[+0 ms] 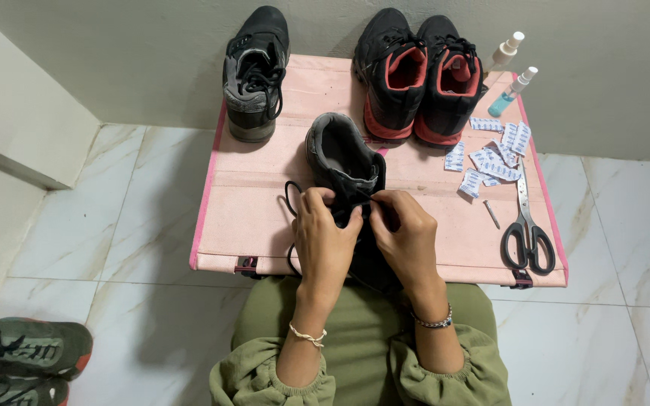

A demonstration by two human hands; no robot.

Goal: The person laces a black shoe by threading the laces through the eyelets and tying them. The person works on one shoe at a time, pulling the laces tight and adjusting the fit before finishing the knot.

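Note:
A black and grey sneaker (338,153) lies on the pink table (250,218), heel away from me and toe toward my lap. My left hand (323,233) and my right hand (406,229) both rest on its tongue area, fingers pinching the black shoelace (290,197), which loops out to the left of the shoe. The front of the shoe is hidden under my hands.
A matching single sneaker (254,73) and a black and red pair (419,75) stand at the table's back. Two small spray bottles (511,83), several white sachets (490,159), a nail (491,213) and black scissors (526,229) lie at the right. Green shoes (20,361) sit on the floor.

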